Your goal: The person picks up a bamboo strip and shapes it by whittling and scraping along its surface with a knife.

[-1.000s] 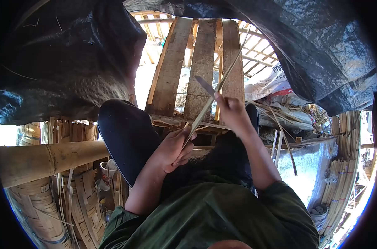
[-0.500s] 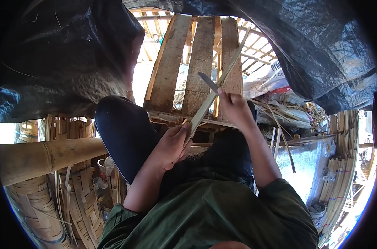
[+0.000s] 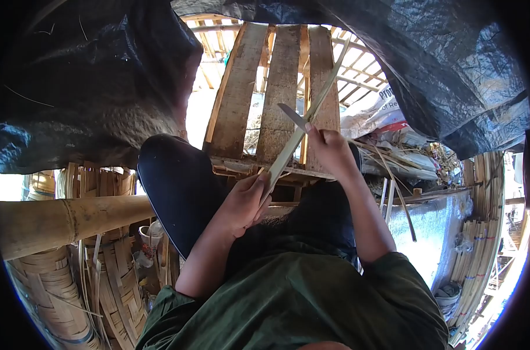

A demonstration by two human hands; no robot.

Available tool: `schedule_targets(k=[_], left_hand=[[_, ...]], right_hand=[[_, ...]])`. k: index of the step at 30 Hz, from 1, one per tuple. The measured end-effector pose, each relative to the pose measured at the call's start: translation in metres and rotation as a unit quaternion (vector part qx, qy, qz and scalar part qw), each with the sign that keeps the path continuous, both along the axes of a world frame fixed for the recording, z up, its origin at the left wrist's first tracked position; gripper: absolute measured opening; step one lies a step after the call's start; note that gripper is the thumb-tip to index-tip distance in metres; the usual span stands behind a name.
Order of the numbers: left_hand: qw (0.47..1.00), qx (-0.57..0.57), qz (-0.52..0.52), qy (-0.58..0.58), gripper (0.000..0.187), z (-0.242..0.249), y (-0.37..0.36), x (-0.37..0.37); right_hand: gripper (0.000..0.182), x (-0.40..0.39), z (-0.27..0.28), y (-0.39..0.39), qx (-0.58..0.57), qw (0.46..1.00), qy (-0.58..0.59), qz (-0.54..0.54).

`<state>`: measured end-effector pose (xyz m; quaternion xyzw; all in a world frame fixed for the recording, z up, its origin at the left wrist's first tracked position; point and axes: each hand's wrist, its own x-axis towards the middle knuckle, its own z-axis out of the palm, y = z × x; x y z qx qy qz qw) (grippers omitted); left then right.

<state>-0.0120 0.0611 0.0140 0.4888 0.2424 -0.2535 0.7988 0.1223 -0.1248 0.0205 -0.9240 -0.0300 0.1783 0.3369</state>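
A long, pale bamboo strip (image 3: 288, 153) slants up and away from my lap toward the upper right. My left hand (image 3: 246, 203) is closed round its near end. In my right hand (image 3: 331, 150) is a knife (image 3: 292, 115), its grey blade pointing to the upper left and lying across the strip about midway along. The thumb presses near the base of the blade, and the fingers hide the handle. Beyond both hands stands a slatted wooden bench (image 3: 284, 87), with the far part of the strip reaching over its right slat.
Dark plastic sheeting (image 3: 96, 81) hangs at left and across the top right. A thick bamboo pole (image 3: 72, 219) runs in from the left beside my knee. Woven bamboo (image 3: 52, 286) stands below it. Loose strips (image 3: 396, 189) and a printed white sack (image 3: 376, 116) lie to the right.
My hands, the knife and the bamboo strip hold almost the same pose. My left knee appears slightly further right, with a small shift of the whole view.
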Motion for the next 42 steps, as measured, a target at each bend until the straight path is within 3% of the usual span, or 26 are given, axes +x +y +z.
schedule_targets(k=[1,3,4,5,8,9,12,13,15,17,19,21,23,25,27,28,29,31,32,33,35,37,39,40,42], left_hand=[[1.0,-0.02,-0.004,0.001,0.035,0.002,0.001,0.0],[0.999,-0.039,-0.008,0.006,0.035,0.001,0.004,0.001],[1.0,-0.018,-0.007,0.002,0.035,-0.003,0.007,0.001],[1.0,0.0,-0.006,-0.003,0.036,-0.006,0.008,0.001],[1.0,-0.016,-0.017,0.001,0.036,-0.005,0.004,0.003],[1.0,-0.017,-0.014,0.001,0.036,-0.002,0.005,0.003],[0.999,-0.031,-0.012,0.019,0.034,0.001,0.008,0.0],[1.0,-0.027,-0.006,0.014,0.035,-0.002,0.007,0.0],[1.0,-0.025,0.005,0.012,0.036,-0.004,0.005,-0.002],[0.999,-0.044,-0.006,0.007,0.036,0.0,0.006,-0.001],[1.0,-0.021,-0.014,-0.005,0.035,0.004,0.011,-0.005],[0.999,0.0,-0.034,-0.012,0.035,0.004,0.011,-0.004],[1.0,-0.017,0.002,-0.002,0.036,0.001,0.006,-0.003],[0.999,-0.043,0.005,0.008,0.036,-0.001,0.008,-0.002],[0.998,-0.063,0.003,0.025,0.035,-0.002,0.012,-0.002],[0.999,-0.045,0.0,0.014,0.035,-0.003,0.012,-0.002],[1.0,-0.029,-0.001,0.003,0.035,-0.005,0.011,-0.003],[0.999,-0.036,-0.001,0.008,0.034,-0.001,0.007,-0.002],[0.999,-0.041,-0.003,0.013,0.034,0.001,0.006,-0.001],[0.999,-0.039,0.0,0.01,0.034,-0.001,0.007,0.0],[0.999,-0.041,0.003,0.007,0.034,-0.004,0.01,-0.003],[0.999,-0.033,-0.001,0.011,0.034,-0.002,0.008,-0.001],[1.0,-0.026,0.002,0.011,0.034,-0.001,0.007,-0.001],[0.999,-0.048,-0.003,0.013,0.034,0.0,0.007,-0.002],[0.998,-0.065,-0.006,0.016,0.035,-0.001,0.011,-0.002]], right_hand=[[0.058,-0.009,0.0,0.005,0.002,1.0,-0.005,0.001],[0.057,-0.05,-0.005,0.02,0.042,0.988,-0.063,0.136],[0.056,-0.055,-0.022,0.021,0.069,0.978,-0.129,0.146],[0.056,-0.049,-0.022,0.015,0.068,0.979,-0.125,0.143],[0.055,-0.011,-0.007,0.005,0.036,0.999,-0.008,-0.021],[0.055,-0.021,-0.009,0.01,0.035,0.999,-0.008,-0.018],[0.058,-0.058,-0.045,0.017,0.07,0.973,-0.181,0.123],[0.058,-0.05,-0.038,0.013,0.069,0.974,-0.178,0.121],[0.053,-0.019,-0.011,0.006,0.027,1.0,-0.004,0.009],[0.053,-0.025,-0.01,0.011,0.035,0.999,-0.029,-0.006],[0.057,-0.054,-0.029,0.024,0.107,0.973,-0.187,0.079],[0.058,-0.04,-0.03,0.014,0.084,0.976,-0.182,0.082],[0.053,-0.014,-0.004,0.009,0.043,0.999,0.002,0.009],[0.054,-0.023,-0.011,0.016,0.026,1.0,-0.002,-0.011],[0.06,-0.057,-0.026,0.024,0.066,0.988,-0.085,0.11],[0.061,-0.056,-0.031,0.021,0.089,0.983,-0.112,0.114],[0.061,-0.045,-0.027,0.016,0.088,0.984,-0.11,0.112],[0.056,-0.018,-0.014,0.008,0.041,0.998,-0.023,-0.033],[0.055,-0.019,-0.014,0.01,0.031,0.998,-0.028,-0.045],[0.055,-0.029,-0.019,0.015,0.033,0.998,-0.03,-0.042],[0.059,-0.059,-0.035,0.023,0.109,0.977,-0.155,0.1],[0.06,-0.047,-0.03,0.018,0.108,0.974,-0.174,0.096],[0.058,-0.02,-0.012,0.009,0.04,0.998,-0.04,-0.015],[0.058,-0.025,-0.012,0.013,0.056,0.997,-0.051,-0.029],[0.058,-0.052,-0.031,0.025,0.089,0.988,-0.115,0.054]])
